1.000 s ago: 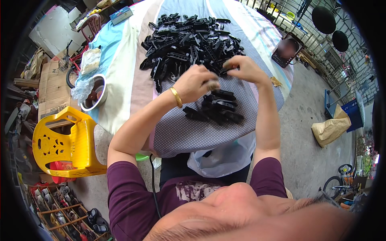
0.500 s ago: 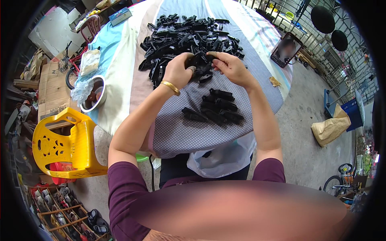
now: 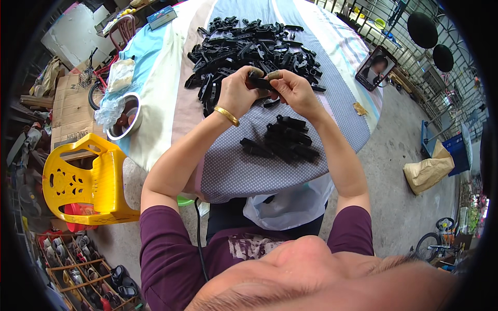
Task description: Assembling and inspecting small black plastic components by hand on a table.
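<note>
The table (image 3: 171,93), covered by a striped and dotted cloth, carries a large heap of black plastic parts (image 3: 249,49) toward its far edge and a smaller pile of black parts (image 3: 282,139) near its front edge, close to the person. A single black part (image 3: 259,81) is held above the cloth between the two piles, with the left hand (image 3: 236,93) and the right hand (image 3: 293,90) both closed on it, the fingers clamped from either side and the thumbs pressed on top. A slip could be judged likely if the thumbs press unevenly: the part could spring out and be lost among the loose heap just behind the hands, or roll off the curved front edge onto the floor. The heap itself lies loosely stacked, so a brush from a wrist or the gold bangle (image 3: 226,115) could send pieces sliding toward the left edge, where a metal bowl (image 3: 126,116) sits under a plastic bag. A phone (image 3: 374,67) rests near the right edge and could be knocked off by a wide elbow movement. The shape of the held part is mostly hidden by the fingers, and whether it is one piece or two being joined cannot be told. Single parts in the heap are hard to separate by eye, and the picture's rim is dark and bent.
</note>
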Motion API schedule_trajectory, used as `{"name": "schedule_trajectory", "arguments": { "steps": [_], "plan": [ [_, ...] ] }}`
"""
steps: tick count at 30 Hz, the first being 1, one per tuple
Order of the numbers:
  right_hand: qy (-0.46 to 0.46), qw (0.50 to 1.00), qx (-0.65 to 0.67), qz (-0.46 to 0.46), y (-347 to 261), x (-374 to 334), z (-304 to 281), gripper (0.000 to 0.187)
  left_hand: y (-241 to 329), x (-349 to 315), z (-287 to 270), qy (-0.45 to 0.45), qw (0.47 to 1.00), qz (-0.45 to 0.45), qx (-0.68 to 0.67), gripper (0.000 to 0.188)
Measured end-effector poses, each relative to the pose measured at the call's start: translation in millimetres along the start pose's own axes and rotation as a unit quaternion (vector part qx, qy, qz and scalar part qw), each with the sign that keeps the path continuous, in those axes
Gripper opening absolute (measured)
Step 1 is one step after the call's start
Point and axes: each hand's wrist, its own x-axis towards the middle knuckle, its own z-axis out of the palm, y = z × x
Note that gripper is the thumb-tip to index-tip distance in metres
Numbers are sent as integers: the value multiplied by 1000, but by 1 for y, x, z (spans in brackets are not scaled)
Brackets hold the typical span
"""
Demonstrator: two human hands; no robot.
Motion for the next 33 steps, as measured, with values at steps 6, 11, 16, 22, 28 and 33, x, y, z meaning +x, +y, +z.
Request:
{"name": "schedule_trajectory", "arguments": {
  "steps": [6,11,16,22,28,33],
  "plan": [
    [105,970,-184,-123,6,-1,7,14,-10,-5,7,-43,969,-72,-231,46],
    [90,935,-297,-169,3,-2,8,13,-2,-4,0,-77,934,-150,-314,38],
    [86,923,-308,-214,3,0,-1,25,-11,-1,0,-65,898,-156,-407,36],
    [-15,985,-163,-62,-2,1,-15,46,-8,1,-4,-112,971,-13,-212,34],
    [1,998,-65,-9,-9,-2,-14,40,-4,0,-3,-66,983,79,-151,32],
    [-20,999,-13,-26,-5,-1,-19,31,3,-1,-8,-111,966,29,-231,29]
  ]
}}
